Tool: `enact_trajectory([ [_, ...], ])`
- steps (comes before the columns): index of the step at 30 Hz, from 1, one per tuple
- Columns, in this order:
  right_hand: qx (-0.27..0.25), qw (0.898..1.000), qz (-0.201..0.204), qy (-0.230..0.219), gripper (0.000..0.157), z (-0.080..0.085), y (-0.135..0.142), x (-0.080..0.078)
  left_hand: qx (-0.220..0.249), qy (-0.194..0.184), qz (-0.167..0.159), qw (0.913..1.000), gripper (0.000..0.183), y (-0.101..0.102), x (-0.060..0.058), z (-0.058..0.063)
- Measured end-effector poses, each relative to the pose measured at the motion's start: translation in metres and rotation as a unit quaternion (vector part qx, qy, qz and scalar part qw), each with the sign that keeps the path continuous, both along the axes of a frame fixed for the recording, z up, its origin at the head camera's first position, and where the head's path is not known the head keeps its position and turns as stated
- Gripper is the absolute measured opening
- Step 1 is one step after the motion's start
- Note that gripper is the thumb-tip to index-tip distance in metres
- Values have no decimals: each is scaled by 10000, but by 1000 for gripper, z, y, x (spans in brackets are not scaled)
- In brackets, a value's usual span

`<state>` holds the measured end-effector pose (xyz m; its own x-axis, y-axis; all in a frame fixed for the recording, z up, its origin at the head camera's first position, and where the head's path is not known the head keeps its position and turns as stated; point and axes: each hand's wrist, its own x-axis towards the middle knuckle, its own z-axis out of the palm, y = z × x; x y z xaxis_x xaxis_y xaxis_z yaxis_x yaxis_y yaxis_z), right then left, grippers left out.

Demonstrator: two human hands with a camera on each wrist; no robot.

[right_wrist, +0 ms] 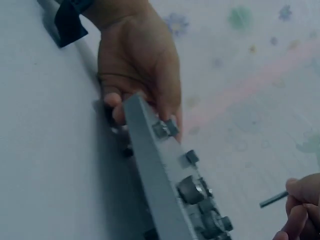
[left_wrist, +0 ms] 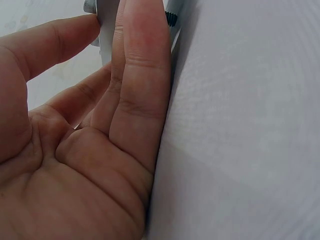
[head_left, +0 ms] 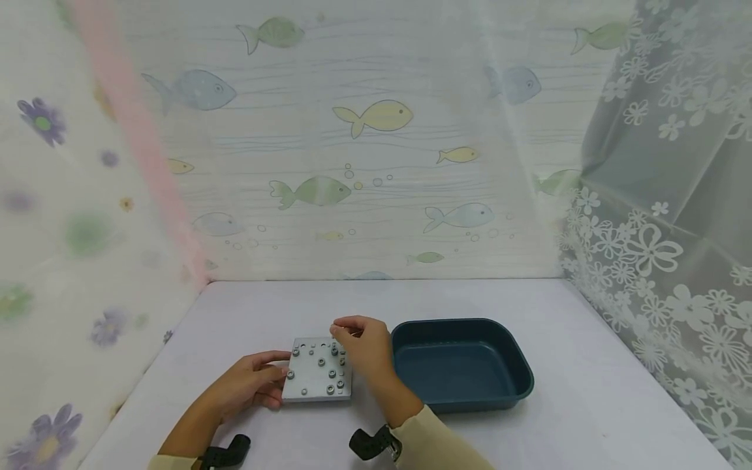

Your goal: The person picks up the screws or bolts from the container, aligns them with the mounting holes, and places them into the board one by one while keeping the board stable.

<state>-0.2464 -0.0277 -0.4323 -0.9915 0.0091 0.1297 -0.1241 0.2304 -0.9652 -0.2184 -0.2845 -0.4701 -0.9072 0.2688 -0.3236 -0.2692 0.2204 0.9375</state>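
Note:
A square silver metal plate (head_left: 308, 380) carries several socket-head screws (head_left: 321, 362) of different sizes. My left hand (head_left: 249, 382) grips its left edge, thumb on the upper face and fingers underneath. In the left wrist view a dark threaded screw end (left_wrist: 171, 19) sticks out below the plate, beside the fingers. Over the plate's far right corner, my right hand (head_left: 371, 346) pinches a thin metal rod (right_wrist: 273, 199) between thumb and fingers. The rod's free end shows apart from the plate in the right wrist view; its other end is hidden in the fingers.
A dark teal rectangular tray (head_left: 464, 406) stands just right of my right hand on the white table (head_left: 587, 391). Fish-patterned curtain (head_left: 376, 163) hangs at the back edge, with more curtains on both sides. Black straps with cameras (head_left: 226, 452) sit on both wrists.

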Motion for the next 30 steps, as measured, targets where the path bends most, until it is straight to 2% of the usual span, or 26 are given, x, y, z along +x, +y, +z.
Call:
enact_trajectory([
  [4, -144, 9989, -432, 68, 10, -10, -5, 5, 14, -5, -18, 10000, 69, 0, 0, 2],
  [8, -219, 9980, -596, 13, 11, -19, -8, 6, 39, 1, -30, 10000, 69, 1, 1, 3],
  [30, 37, 9980, -498, -397, 17, -39, -9, 2, 31, 8, -2, 10000, 69, 1, 2, 1],
])
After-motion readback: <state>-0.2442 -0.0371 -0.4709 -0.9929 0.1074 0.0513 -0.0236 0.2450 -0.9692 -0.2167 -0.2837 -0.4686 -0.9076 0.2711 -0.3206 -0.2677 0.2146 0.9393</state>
